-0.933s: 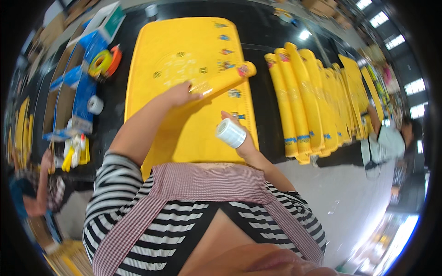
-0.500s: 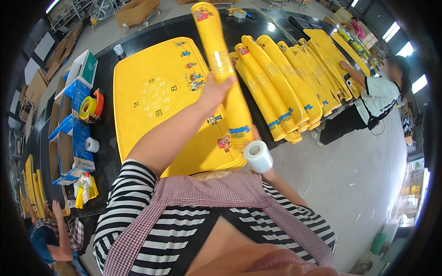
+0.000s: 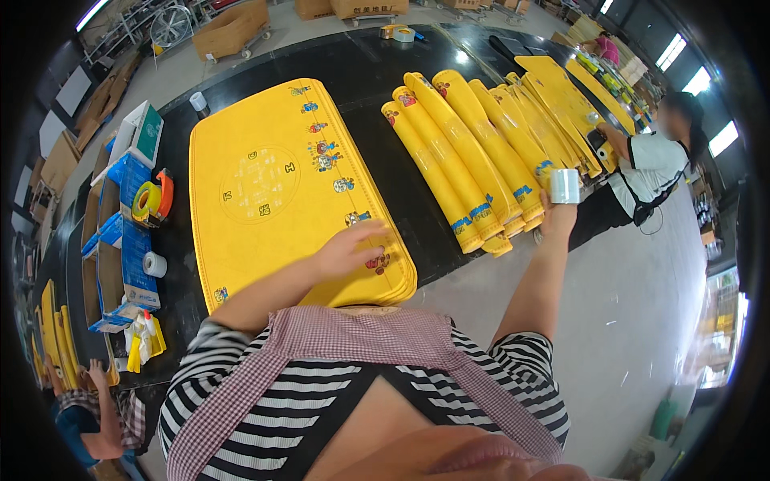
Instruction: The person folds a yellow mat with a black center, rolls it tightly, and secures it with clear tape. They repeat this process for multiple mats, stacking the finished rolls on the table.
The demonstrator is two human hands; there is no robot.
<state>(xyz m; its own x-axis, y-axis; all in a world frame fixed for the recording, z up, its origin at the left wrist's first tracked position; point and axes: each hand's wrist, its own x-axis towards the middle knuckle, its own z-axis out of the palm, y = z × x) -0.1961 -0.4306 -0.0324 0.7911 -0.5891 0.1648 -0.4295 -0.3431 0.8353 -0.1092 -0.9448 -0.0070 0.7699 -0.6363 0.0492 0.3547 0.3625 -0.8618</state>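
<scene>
A stack of flat yellow mats (image 3: pixel 265 232) with printed cartoon figures lies on the black table in front of me. My left hand (image 3: pixel 353 250) is over its near right part, fingers stretched out and holding nothing. Farther right, my right hand (image 3: pixel 558 215) grips a roll of clear tape (image 3: pixel 565 186), held up by the near ends of the rolled mats. These rolled yellow mats (image 3: pixel 449 160) lie side by side in a slanting row, several with shiny tape around them. Whether my right fingers touch a mat, I cannot tell.
Left of the stack stand blue cartons (image 3: pixel 140 264), a tape dispenser (image 3: pixel 152 199) and a spare tape roll (image 3: pixel 155 264). A small white roll (image 3: pixel 198 102) sits at the far left corner. On the right a co-worker (image 3: pixel 662 168) reaches over more mats; another person (image 3: pixel 100 417) works at lower left.
The rolled mat that my left hand held upright has left it and appears to lie in the row. My left hand came back over the stack; my right moved rightward with the tape.
</scene>
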